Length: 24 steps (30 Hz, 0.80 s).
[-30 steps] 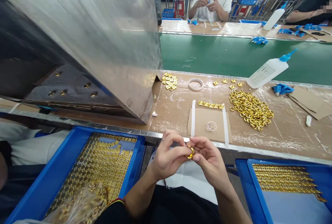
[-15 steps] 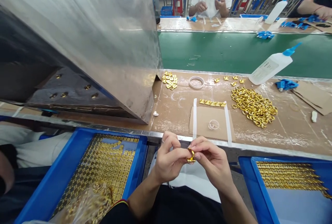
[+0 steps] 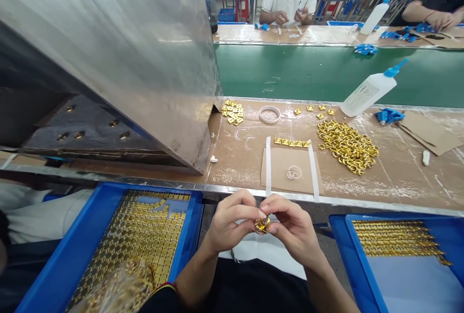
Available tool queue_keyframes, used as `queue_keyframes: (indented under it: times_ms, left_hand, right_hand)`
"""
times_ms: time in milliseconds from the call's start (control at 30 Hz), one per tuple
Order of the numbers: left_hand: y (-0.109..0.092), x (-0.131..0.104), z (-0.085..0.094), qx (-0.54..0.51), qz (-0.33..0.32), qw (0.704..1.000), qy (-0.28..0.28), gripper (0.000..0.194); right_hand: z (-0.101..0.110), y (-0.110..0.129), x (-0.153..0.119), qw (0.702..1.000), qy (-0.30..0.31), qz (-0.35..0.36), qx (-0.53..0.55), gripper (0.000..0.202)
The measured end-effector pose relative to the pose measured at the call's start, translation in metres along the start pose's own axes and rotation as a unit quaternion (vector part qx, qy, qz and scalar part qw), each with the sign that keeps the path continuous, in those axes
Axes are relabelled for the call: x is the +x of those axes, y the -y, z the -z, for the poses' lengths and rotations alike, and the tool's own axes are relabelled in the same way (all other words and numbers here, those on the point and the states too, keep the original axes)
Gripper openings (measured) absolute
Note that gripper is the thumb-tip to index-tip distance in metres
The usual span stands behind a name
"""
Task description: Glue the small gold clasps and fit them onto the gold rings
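Note:
Just in front of the bench edge, my left hand [image 3: 232, 221] and my right hand [image 3: 294, 228] meet, both closed. Between their fingertips is a shiny gold ring [image 3: 262, 226], partly covered by the fingers. Beyond them on the bench lies a cardboard pad [image 3: 277, 173] with white tape strips and a small clear round dish [image 3: 294, 172]. A row of small gold square plates [image 3: 292, 143] runs along the pad's far edge. To its right is a heaped pile of gold rings [image 3: 348, 146].
A metal housing [image 3: 152, 62] rises at the left. Blue trays of gold pieces flank me: left tray [image 3: 68, 250], right tray [image 3: 357, 269]. A white bottle [image 3: 368, 93] leans right of a tape roll [image 3: 269, 114]. Two people sit beyond the green belt [image 3: 308, 71].
The gold ring has turned and sits slightly lower between my fingertips, with my left thumb shifted along it. The whole view has shifted slightly.

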State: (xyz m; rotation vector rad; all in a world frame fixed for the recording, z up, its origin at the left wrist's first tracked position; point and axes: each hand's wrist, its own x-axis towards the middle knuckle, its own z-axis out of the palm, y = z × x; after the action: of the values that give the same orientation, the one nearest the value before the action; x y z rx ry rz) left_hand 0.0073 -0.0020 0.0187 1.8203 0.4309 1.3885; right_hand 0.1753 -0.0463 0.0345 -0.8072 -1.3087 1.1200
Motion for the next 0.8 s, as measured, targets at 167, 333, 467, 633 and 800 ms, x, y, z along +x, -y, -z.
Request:
queue_keyframes:
  times_ms: [167, 333, 467, 633, 800]
  left_hand:
    - [-0.003, -0.008, -0.002, -0.014, 0.043, 0.999, -0.019, 0.024]
    - [-0.009, -0.013, 0.001, 0.028, 0.068, 0.997, -0.006, 0.033]
    - [-0.008, -0.014, 0.004, 0.053, 0.061, 0.997, -0.018, 0.036]
    - [-0.007, -0.013, 0.004, 0.021, 0.068, 0.997, -0.041, 0.033]
    - [-0.009, -0.01, 0.003, 0.02, 0.083, 0.994, -0.061, 0.025]
  right_hand:
    - [-0.003, 0.001, 0.001, 0.993, -0.018, 0.057, -0.1, 0.017]
    - [-0.007, -0.003, -0.001, 0.968, -0.038, 0.13, -0.21, 0.013]
    - [-0.01, -0.003, 0.0, 0.948, -0.04, 0.163, -0.27, 0.013]
    - [-0.011, 0.001, 0.004, 0.954, -0.025, 0.16, -0.253, 0.009]
    - [-0.012, 0.0, 0.006, 0.952, -0.009, 0.154, -0.263, 0.016]
